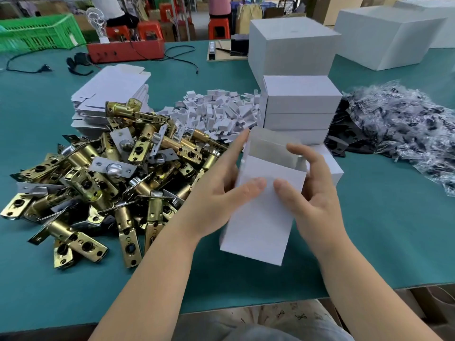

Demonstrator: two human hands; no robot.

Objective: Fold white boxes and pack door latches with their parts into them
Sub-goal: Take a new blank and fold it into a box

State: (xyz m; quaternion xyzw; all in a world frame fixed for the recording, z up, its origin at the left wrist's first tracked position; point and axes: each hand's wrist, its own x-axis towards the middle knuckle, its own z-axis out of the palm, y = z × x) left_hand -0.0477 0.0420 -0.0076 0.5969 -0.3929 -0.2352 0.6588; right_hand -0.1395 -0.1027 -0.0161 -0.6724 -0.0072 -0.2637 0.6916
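Head view, only view: both hands hold one small white box (261,212) just above the teal tabletop (381,217), near its front edge. Left hand (221,190) clamps the box's left side, thumb pressed on the front panel, index finger stretched up along the open top's left edge. Right hand (312,193) grips the right side, thumb on the front panel beside the left thumb, fingers curled over the top right corner. Box top is open, grey inner wall showing, nothing visible inside; bottom end not visible, cannot tell if it is tucked. Step in hand, as I judge it: squaring up a box from a flat blank, before any packing. Supplies: pile of brass door latches (98,183) just left of the hands, stack of flat box blanks (110,94) behind that pile, heap of small white folded inserts (216,112) further back at centre, stack of closed white boxes (298,107) right behind the held box, bagged dark parts (398,126) to the right. Next move likely calls for freeing one hand, probably the left since the latches lie on that side, while the other hand keeps the box mouth open and upright so a latch can drop in.
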